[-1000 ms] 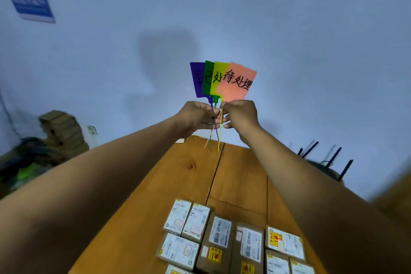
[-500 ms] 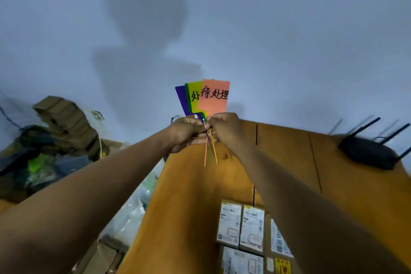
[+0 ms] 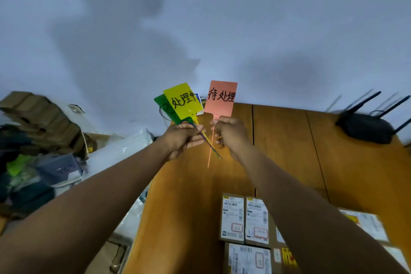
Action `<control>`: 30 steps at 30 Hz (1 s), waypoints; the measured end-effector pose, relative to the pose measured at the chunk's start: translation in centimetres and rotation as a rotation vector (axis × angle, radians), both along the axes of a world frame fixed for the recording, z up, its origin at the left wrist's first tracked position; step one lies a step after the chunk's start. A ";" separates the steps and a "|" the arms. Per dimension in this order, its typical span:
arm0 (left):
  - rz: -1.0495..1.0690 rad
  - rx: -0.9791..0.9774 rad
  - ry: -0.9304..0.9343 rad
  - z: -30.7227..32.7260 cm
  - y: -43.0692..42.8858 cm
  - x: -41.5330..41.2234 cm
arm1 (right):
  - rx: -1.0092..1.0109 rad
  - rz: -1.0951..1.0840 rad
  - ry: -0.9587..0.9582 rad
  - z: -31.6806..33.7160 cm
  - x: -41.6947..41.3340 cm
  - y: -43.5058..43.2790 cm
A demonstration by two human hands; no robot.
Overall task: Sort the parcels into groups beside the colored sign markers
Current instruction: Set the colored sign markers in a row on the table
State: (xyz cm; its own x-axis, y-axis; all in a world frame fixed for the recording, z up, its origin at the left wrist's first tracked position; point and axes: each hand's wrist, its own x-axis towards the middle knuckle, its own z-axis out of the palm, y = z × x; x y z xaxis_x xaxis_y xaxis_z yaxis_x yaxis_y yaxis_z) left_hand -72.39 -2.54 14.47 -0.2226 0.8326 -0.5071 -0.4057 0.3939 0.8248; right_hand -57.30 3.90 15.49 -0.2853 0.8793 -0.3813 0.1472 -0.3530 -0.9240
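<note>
I've just pulled the pink sign [image 3: 221, 98] free, pinched in my right hand [image 3: 231, 133], with the other signs [image 3: 182, 101] gripped in my left hand [image 3: 182, 138] at nine o'clock, so marker-placing can start while the parcels [image 3: 244, 218] wait unsorted at five o'clock.

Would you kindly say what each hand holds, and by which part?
Right hand: pink sign, by its stem. Left hand: yellow sign, green sign, by their stems.
</note>
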 end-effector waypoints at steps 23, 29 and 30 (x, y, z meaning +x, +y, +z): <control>0.075 -0.385 0.225 -18.7 -2.8 -5.2 | -0.308 0.076 -0.445 -26.7 -6.9 5.9; 0.056 -0.394 0.227 -20.1 -3.6 -7.4 | -0.032 0.225 -0.645 -27.3 -7.3 5.6; 0.056 -0.398 0.232 -20.1 -3.7 -7.6 | -0.011 0.230 -0.682 -27.2 -7.3 5.4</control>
